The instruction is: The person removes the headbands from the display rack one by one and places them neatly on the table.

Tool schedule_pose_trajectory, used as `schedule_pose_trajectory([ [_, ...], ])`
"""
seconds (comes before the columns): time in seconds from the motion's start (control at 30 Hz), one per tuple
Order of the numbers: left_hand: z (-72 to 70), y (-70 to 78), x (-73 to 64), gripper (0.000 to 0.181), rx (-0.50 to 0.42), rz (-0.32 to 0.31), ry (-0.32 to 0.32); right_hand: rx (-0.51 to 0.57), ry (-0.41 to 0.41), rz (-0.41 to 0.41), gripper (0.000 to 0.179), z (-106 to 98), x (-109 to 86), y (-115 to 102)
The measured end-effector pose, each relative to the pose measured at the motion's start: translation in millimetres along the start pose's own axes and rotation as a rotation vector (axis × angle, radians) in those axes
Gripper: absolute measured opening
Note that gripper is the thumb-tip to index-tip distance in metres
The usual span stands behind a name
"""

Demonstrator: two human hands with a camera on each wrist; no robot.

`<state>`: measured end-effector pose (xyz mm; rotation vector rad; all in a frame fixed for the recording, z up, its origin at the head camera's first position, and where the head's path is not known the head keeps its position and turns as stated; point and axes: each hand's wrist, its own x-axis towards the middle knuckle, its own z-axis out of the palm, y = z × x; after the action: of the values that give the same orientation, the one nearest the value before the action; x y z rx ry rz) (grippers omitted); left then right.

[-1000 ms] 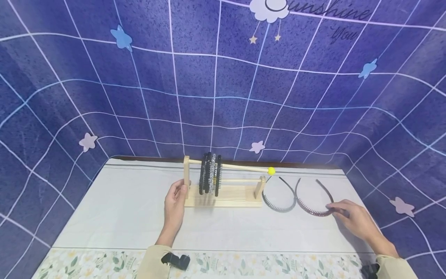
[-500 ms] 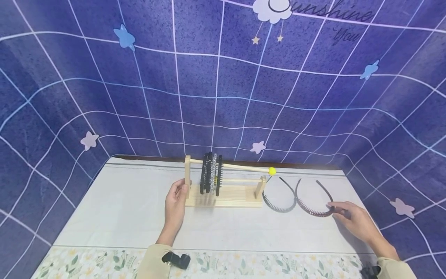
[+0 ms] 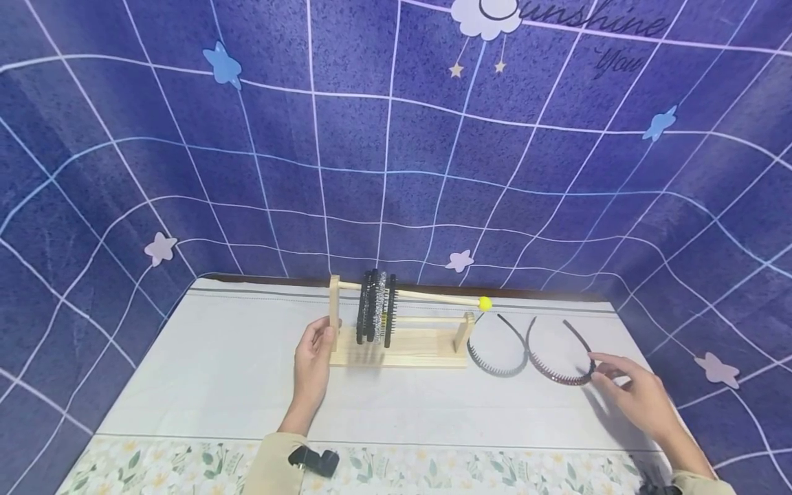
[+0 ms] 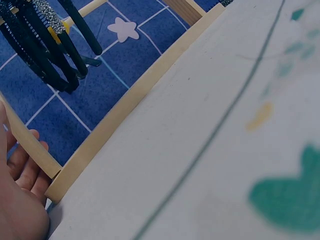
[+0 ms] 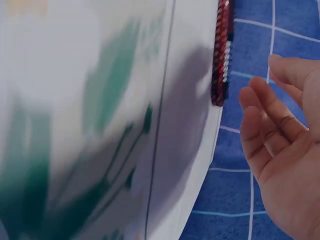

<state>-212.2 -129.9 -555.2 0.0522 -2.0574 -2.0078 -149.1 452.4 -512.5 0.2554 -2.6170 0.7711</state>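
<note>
Above, “unshine You” lettering (image 3: 590,22); below, headbands (image 3: 560,378)

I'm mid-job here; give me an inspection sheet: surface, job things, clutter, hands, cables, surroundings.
Surface: white cloth, floral along the person's side.
Job things: wooden rack with several headbands, mostly black, on its upper rod; a dark headband and a red headband off the rack, to its right.
Clutter: nothing seen.
Left hand: grips the rack's left post.
Right hand: beside the red headband, holding nothing; the right wrist view shows a gap.
Cables: nothing seen.
Surroundings: blue curtain with grid lines and stars.
</note>
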Motion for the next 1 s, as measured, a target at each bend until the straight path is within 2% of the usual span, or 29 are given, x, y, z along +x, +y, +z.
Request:
schedule_pose_trajectory([
  [0.13, 0.1, 0.0, -0.2, 0.049, 0.005, 0.003, 0.002, 0.032, 0.052, 0.026, 0.040, 1, -1.4, -14],
  [0.4, 0.0, -0.1, -0.4, 0.047, 0.001, -0.003, 0.010, 0.143, 0.145, 0.156, 0.026, -1, 1.6, -50],
  [0.6, 0.2, 1.3, -1.1, 0.046, -0.002, -0.003, 0.012, 0.278, 0.204, 0.229, 0.020, 2, 5.7, -81],
  [0.77, 0.5, 2.0, -0.8, 0.045, -0.007, -0.009, 0.008, 0.361, 0.209, 0.268, 0.020, 3, 10.0, -106],
  [1.0, 0.5, 3.1, -0.5, 0.046, -0.007, -0.013, -0.004, 0.394, 0.204, 0.257, 0.019, 9, 10.1, -132],
])
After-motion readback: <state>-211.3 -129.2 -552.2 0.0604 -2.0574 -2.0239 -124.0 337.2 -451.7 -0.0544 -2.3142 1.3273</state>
